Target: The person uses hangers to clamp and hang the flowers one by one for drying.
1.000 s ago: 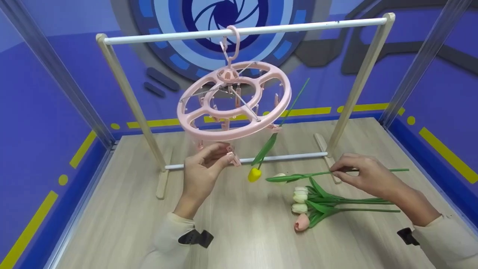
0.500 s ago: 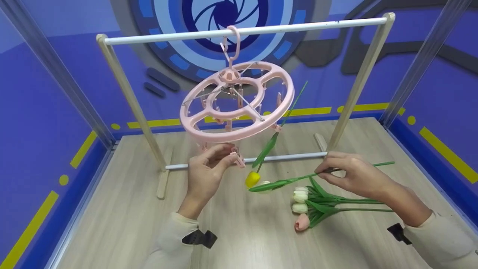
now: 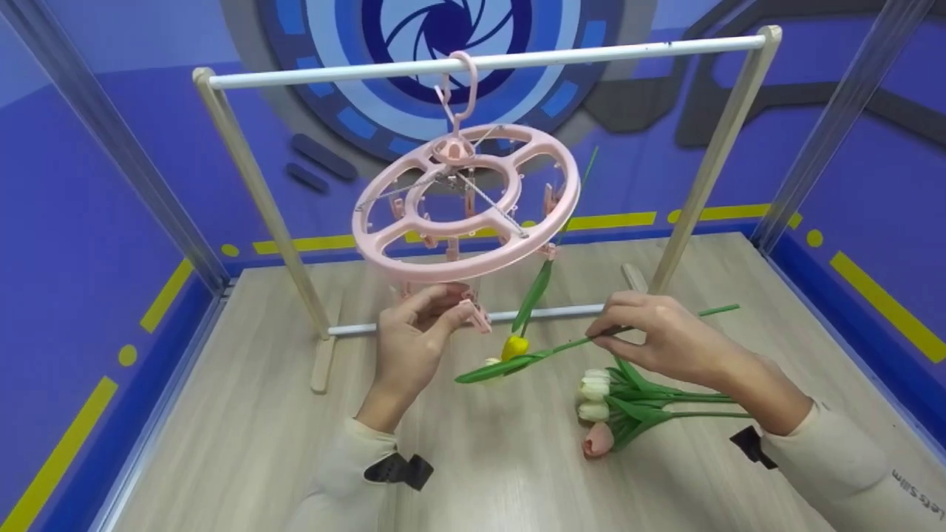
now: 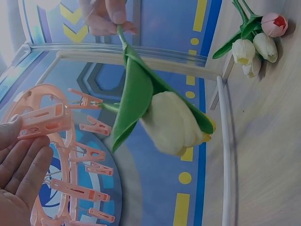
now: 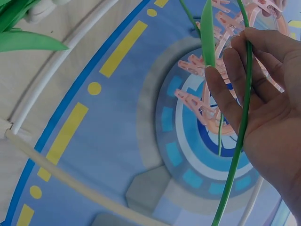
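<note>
My left hand [image 3: 409,340] pinches a pink clothespin [image 3: 478,316] that hangs from the near edge of the round pink drying hanger [image 3: 465,270]. My right hand [image 3: 665,332] pinches the green stem of a white tulip [image 4: 169,123]; in the right wrist view the stem [image 5: 243,117] crosses the palm. That tulip's leaf [image 3: 510,366] points left, below the left hand and the clothespin, apart from both. A yellow tulip [image 3: 515,346] hangs head down from another clothespin [image 3: 548,250] on the hanger's right side, and the white bloom partly overlaps it in the left wrist view.
The hanger hooks over the white top bar [image 3: 591,56] of a wooden-legged rack [image 3: 259,192]. Several white tulips [image 3: 595,386] and a pink tulip [image 3: 598,441] lie on the wooden table [image 3: 473,473] at right. Blue printed walls [image 3: 96,185] enclose the table.
My right hand has moved left with the white tulip, bringing its head near the hanging yellow one. My left hand shifted slightly right, still pinching the clothespin. The hanger swayed a little.
</note>
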`<state>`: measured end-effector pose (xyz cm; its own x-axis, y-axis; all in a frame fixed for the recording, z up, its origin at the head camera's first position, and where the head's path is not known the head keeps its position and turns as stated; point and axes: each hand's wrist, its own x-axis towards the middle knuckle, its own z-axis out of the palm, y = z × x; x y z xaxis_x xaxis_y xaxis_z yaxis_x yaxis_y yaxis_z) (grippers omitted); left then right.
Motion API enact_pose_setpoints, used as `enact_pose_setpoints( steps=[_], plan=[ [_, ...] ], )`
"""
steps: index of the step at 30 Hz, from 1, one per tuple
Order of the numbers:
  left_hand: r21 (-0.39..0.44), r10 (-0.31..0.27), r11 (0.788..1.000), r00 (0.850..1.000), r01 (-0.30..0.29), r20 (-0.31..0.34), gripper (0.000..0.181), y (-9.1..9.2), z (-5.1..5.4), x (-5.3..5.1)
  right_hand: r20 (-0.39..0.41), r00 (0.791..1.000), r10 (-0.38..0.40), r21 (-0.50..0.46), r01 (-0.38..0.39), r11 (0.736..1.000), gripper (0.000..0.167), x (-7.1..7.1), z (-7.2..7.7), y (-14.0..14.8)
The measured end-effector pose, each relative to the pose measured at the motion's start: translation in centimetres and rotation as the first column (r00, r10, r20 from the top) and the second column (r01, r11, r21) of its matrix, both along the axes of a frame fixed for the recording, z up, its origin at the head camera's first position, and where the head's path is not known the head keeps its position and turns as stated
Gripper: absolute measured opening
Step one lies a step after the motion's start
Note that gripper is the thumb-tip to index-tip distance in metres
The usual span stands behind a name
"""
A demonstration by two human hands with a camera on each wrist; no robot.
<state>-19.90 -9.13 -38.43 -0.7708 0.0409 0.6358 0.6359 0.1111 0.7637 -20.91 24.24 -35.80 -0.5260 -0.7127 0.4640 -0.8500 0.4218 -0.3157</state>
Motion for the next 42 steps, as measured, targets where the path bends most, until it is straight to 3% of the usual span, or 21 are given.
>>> enact_pose_setpoints(
  steps=[15, 20, 27, 34, 42],
  plan=[
    [-0.01, -0.007, 1.0, 1.0, 0.007, -0.005, 0.015, 0.5, 0.3, -0.1, -0.003, 1.0, -0.002, -0.024, 0.002, 1.0, 0.021, -0.3, 0.9, -3.7],
    [-0.012, 0.016, 1.0, 1.0, -0.016, -0.009, 0.017, 0.7, 0.3, 0.0, 0.011, 1.0, -0.01, -0.023, 0.01, 1.0, 0.02, -0.5, 1.1, -4.7],
    [-0.01, 0.033, 0.999, 0.999, -0.033, -0.032, 0.019, 0.9, 0.3, 0.1, -0.048, 0.998, 0.026, -0.061, -0.029, 0.998, 0.021, -0.8, 1.1, -5.8],
    [0.012, -0.002, 1.0, 0.999, 0.002, -0.032, 0.016, 1.2, 0.5, 0.1, -0.055, 0.998, -0.011, -0.051, 0.008, 0.999, 0.019, -0.6, 1.5, -6.7],
    [0.004, 0.016, 1.0, 0.998, -0.016, -0.065, 0.02, 1.4, 0.4, 0.1, -0.089, 0.996, 0.017, -0.081, -0.024, 0.996, 0.019, -0.6, 1.6, -7.4]
  ],
)
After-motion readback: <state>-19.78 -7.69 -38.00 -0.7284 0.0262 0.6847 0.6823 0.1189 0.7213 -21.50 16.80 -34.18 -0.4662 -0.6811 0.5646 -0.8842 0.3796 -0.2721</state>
